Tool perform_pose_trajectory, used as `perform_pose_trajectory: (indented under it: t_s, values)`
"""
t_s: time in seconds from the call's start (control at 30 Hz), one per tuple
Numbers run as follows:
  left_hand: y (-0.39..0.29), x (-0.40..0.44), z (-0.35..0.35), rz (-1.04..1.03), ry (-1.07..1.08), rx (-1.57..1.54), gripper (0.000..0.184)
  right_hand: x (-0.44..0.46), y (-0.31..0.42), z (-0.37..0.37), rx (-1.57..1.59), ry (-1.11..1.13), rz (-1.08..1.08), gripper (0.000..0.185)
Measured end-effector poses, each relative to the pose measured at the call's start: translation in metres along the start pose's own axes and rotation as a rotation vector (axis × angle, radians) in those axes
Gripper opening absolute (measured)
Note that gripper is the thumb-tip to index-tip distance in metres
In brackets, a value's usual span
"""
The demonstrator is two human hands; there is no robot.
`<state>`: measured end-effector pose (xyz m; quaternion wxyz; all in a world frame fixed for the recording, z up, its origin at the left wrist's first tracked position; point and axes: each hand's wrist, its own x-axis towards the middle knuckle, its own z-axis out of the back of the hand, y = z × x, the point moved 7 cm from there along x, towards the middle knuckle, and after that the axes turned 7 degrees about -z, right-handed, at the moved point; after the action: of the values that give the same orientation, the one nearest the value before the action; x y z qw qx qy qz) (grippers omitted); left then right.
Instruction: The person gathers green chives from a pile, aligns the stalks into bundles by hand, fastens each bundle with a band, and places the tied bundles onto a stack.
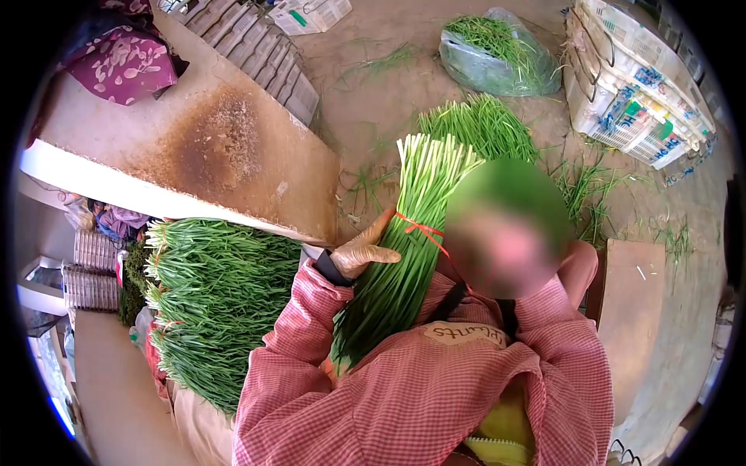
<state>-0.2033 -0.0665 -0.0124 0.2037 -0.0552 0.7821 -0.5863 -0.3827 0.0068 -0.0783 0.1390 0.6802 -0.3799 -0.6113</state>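
Left hand [364,252] half-curled around green bunch [410,268] beside red tie [420,227]; right hand lost in blur, can't tell. Likely light, bendy, bruisable; best held near tie.

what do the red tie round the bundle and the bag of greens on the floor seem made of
Red tie: perhaps plastic ribbon or cord, finish unclear, judging by its thin, loose tail. Bag: likely glossy plastic film, being translucent and crinkled.

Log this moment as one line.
left hand: holding green bundle | right hand: obscured by blur | red tie: around green bundle | more bundles: at left
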Motion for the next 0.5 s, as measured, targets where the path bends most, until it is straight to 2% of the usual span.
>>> perform_pose_trajectory:
  t_s: [0.07,0.1,0.17,0.2,0.23,0.3,0.33,0.4,0.43,0.5]
  values:
    - [0.004,0.001,0.003,0.006,-0.042,-0.091,0.089,-0.048,0.035,0.028,-0.875,-0.564,0.251,0.063]
    - [0.006,0.002,0.003,0.005,-0.079,-0.172,0.086,-0.066,0.041,0.032,-0.689,-0.730,0.672,0.035]
    - [0.008,0.004,-0.005,0.027,-0.119,-0.219,0.085,-0.108,0.039,-0.001,-0.718,-0.717,0.970,0.035]
    - [0.008,0.003,-0.009,0.051,-0.161,-0.252,0.083,-0.105,0.038,-0.022,-0.782,-0.654,0.873,0.039]
    - [0.003,0.004,-0.010,0.039,-0.217,-0.124,0.080,-0.103,0.036,-0.043,-0.849,-0.590,0.777,0.042]
    - [0.009,0.004,-0.016,0.015,-0.216,-0.098,0.080,-0.075,0.025,-0.068,-1.046,-0.532,0.627,0.052]
    - [0.009,0.006,-0.017,-0.022,-0.222,-0.073,0.080,-0.079,0.032,-0.070,-1.022,-0.532,0.687,0.049]
    - [0.017,0.008,-0.014,0.016,-0.227,-0.082,0.082,-0.077,0.029,-0.067,-0.961,-0.732,0.813,0.036]
    - [0.015,0.008,-0.011,-0.019,-0.221,0.017,0.086,-0.079,0.030,-0.064,-0.960,-0.732,0.812,0.036]
    - [0.010,0.010,-0.013,-0.054,-0.196,0.120,0.090,-0.061,0.009,-0.061,-0.132,0.077,0.361,0.020]
